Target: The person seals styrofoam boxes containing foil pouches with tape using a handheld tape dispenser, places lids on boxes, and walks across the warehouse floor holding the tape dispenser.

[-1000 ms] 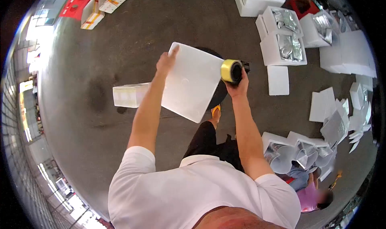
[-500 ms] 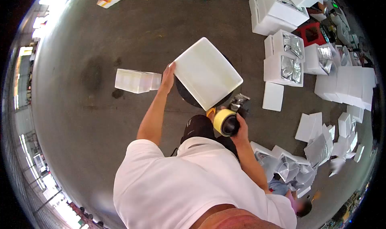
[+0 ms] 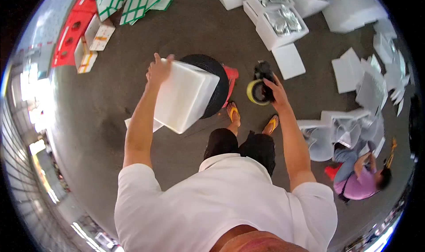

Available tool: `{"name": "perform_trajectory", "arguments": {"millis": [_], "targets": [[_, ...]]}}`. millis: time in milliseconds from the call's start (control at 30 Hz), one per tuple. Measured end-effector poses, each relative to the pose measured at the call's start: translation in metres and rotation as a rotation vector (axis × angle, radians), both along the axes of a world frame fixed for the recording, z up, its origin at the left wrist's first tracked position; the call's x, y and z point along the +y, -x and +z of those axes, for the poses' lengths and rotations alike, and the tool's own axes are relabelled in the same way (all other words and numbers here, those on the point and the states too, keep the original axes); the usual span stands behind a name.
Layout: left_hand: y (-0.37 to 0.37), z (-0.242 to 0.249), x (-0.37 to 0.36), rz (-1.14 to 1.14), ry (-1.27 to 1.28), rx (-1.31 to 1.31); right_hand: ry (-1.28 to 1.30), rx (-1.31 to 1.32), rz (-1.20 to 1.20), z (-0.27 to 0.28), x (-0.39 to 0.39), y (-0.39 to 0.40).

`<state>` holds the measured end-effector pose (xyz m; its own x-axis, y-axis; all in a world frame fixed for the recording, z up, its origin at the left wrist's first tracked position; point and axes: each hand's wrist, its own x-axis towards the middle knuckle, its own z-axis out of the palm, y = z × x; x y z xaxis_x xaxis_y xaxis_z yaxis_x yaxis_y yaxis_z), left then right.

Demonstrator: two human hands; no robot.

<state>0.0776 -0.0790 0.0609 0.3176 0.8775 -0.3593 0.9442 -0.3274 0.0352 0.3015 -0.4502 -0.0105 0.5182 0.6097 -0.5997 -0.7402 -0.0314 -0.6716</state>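
White foam box [image 3: 183, 95]: over the near-left part of a black round top [image 3: 219, 86], part of a red stool [image 3: 231, 75] showing at its right. Box tilted; long axis slants from far right to near left, one corner pointing back toward the wearer. Left hand [image 3: 158, 71] touches its far-left corner, fingers spread and loosely bent; cannot tell whether they grip.

Right hand [image 3: 276, 92] is closed around a tape dispenser [image 3: 262, 69], held clear of the box to its right. Dispenser's long axis runs nearly fore-and-aft: black head points away from the wearer, yellow tape roll [image 3: 250, 92] sits at the near end.

Surface: dull grey floor [image 3: 248, 39], darker in patches. A white block [image 3: 157, 126], mostly hidden, shows beside the left forearm.

Room: far right, foam boxes with silver liners [image 3: 282, 24], a flat white lid [image 3: 288, 61] just beside them. Right, loose white panels [image 3: 347, 73]; nearer, more lined boxes [image 3: 321, 141] and a person in a purple top [image 3: 359, 184], bent low. Far left, green-striped panels [image 3: 136, 6] and orange-taped boxes [image 3: 102, 36]. Bright openings line the left side.
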Motion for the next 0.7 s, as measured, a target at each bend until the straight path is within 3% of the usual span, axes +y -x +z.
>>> {"name": "perform_trajectory", "arguments": {"millis": [67,167,333,467,667,700], "targets": [[-0.025,0.01,-0.047,-0.089,-0.055,0.065,0.041,0.064,-0.009,-0.03,0.006,-0.003],[-0.017,-0.013,-0.077,-0.7,-0.242,-0.295,0.038,0.152,0.039,-0.058,0.018,0.001],[-0.008,0.001,-0.098,-0.846,-0.199,-0.241,0.008,0.066,0.272,-0.121,0.039,0.014],[-0.009,-0.001,-0.096,-0.91,-0.185,-0.259,-0.047,-0.017,0.345,-0.14,0.053,0.016],[-0.006,-0.001,-0.104,-0.968,-0.135,-0.272,-0.112,-0.146,0.542,-0.119,0.089,-0.014],[-0.005,-0.004,-0.106,-1.01,-0.114,-0.28,-0.163,-0.072,0.592,-0.124,0.098,-0.017]]}}
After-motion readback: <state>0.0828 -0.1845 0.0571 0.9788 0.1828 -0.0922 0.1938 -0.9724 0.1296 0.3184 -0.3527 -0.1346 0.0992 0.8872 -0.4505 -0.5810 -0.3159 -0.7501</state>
